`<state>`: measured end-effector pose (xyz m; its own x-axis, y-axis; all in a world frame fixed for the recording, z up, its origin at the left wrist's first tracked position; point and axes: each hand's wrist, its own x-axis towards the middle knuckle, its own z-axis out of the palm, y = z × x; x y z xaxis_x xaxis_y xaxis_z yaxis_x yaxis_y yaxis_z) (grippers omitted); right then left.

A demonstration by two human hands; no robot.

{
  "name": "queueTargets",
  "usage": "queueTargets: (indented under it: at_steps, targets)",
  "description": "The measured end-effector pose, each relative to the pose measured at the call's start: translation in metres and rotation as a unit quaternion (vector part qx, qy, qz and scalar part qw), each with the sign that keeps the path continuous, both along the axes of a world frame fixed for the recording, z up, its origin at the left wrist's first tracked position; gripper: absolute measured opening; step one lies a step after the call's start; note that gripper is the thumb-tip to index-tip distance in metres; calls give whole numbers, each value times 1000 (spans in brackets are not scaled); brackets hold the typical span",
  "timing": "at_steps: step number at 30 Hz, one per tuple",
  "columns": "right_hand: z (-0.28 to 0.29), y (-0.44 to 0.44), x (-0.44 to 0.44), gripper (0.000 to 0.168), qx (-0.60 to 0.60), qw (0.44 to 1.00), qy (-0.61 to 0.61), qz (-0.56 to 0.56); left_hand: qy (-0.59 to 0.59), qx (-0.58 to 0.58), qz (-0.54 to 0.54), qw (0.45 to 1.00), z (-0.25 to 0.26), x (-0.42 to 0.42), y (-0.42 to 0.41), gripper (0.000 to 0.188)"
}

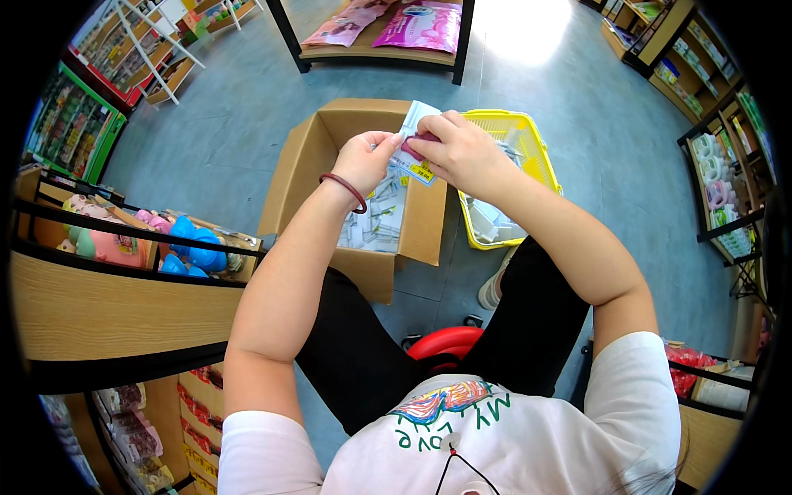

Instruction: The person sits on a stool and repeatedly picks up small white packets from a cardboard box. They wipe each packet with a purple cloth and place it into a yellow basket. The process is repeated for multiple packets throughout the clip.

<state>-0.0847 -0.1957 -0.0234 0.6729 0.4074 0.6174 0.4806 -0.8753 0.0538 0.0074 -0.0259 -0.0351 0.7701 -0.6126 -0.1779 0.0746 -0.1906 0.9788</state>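
Observation:
My left hand pinches the edge of a plastic price-tag holder, whose printed label has yellow price patches at its lower end. On the other side, my right hand presses a small dark pink piece, apparently cloth, against the holder's face. Its fingers hide part of both. Below my hands stands an open cardboard box with many similar tag holders lying loose inside. To its right, a yellow plastic basket contains more tag holders, partly covered by my right forearm.
A shelf with toys stands close on the left. Ahead, a low rack bears pink packages. Between my legs is a red wheeled stool. Shelving lines the right, and a green-framed cooler stands far left on the grey floor.

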Motion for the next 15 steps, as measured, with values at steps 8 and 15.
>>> queueTargets:
  at_steps: [8, 15]
  targets:
    - [5, -34, 14, 19, 68, 978, 7, -198, -80, 48, -12, 996, -6, -1, 0, 24]
    - [15, -49, 5, 20, 271, 942, 83, -183, -149, 61, 47, 986, -7, -3, -3, 25]
